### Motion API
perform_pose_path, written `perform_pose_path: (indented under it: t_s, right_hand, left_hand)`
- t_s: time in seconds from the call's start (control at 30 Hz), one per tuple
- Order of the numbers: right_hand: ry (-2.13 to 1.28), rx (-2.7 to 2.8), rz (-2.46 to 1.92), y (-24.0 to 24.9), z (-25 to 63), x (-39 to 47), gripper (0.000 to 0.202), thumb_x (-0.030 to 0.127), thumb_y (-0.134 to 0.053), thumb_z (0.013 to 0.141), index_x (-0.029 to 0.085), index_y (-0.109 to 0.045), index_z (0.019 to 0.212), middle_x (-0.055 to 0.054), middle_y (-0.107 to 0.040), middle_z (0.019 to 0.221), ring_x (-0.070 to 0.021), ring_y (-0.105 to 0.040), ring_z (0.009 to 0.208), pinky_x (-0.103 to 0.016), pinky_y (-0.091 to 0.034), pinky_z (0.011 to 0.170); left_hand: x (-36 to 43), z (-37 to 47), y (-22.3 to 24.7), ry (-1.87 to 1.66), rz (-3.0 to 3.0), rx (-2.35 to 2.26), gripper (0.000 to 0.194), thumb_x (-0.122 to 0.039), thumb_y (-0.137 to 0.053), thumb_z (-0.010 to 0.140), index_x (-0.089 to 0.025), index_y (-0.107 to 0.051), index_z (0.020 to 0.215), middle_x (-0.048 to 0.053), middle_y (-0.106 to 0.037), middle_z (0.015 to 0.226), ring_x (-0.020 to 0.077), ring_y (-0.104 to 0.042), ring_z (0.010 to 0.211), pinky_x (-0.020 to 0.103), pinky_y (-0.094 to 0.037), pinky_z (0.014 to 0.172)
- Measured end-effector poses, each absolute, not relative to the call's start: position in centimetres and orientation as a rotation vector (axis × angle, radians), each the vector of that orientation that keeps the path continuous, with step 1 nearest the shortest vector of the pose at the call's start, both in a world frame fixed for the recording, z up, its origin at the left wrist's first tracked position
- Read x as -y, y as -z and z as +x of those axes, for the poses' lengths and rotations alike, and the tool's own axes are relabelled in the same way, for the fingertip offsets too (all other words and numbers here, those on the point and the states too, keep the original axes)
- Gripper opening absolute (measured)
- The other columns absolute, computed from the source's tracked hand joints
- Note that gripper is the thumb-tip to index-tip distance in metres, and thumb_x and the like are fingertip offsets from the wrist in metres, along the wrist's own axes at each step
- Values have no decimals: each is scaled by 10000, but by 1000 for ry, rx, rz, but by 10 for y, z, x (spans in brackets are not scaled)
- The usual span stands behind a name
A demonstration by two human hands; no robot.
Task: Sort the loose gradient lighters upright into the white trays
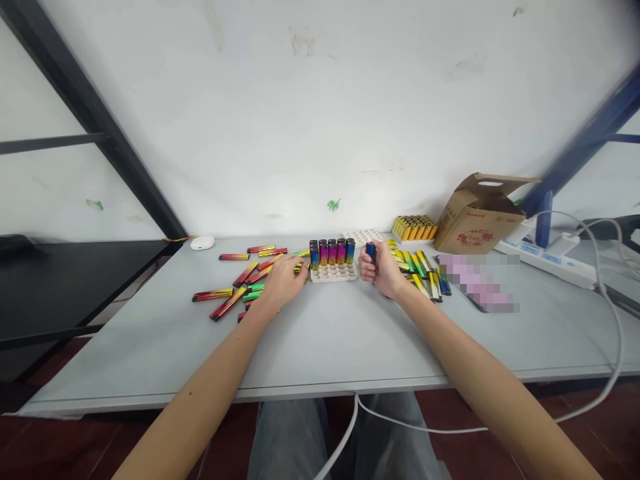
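Note:
My right hand (383,272) is closed round a dark blue lighter (371,251), held upright beside the tray's right end. My left hand (285,283) is curled at the tray's left end, with part of a shiny yellow lighter (301,269) showing at its fingertips. Between the hands lies a white tray (334,274) with rows of holes. Metallic lighters (333,253) in blue, purple and gold stand upright in its back rows; the front holes are bare. Loose red-and-yellow lighters (229,303) lie around my left hand. More loose lighters (420,267), yellow, green and blue, lie beyond my right hand.
At the back right stand a tray of yellow lighters (416,228), another white tray (363,237) and an open cardboard box (480,217). A power strip (550,261) with white cables and a blurred pink item (475,283) lie to the right. A white case (203,243) sits back left.

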State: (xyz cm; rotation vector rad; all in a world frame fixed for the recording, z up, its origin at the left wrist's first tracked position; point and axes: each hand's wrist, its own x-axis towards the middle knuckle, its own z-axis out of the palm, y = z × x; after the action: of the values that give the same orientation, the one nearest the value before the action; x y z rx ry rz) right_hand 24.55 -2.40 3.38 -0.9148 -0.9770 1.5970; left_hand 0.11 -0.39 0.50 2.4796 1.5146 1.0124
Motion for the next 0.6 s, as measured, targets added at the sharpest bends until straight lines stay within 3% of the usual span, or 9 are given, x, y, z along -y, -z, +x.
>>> perform_pose_path:
  t_s: [0.4, 0.6]
  right_hand:
    - [-1597, 1040, -920, -31, 242, 25, 413, 537, -359, 863, 222, -352, 596, 78, -235, 456, -78, -193, 379, -197, -213, 378]
    - [-1552, 1075, -839, -33, 242, 29, 458, 640, -375, 849, 211, -472, 721, 41, -410, 528, -90, -338, 414, -212, -312, 419]
  left_hand:
    - [6, 1, -8, -1020, 2481, -1502, 250, -275, -430, 907, -199, -664, 864, 73, -702, 943, 252, -615, 962, 397, -471, 883]
    - [7, 0, -8, -997, 2459, -1506, 245, -271, -429, 907, -199, -659, 861, 70, -698, 945, 249, -608, 954, 392, -471, 856]
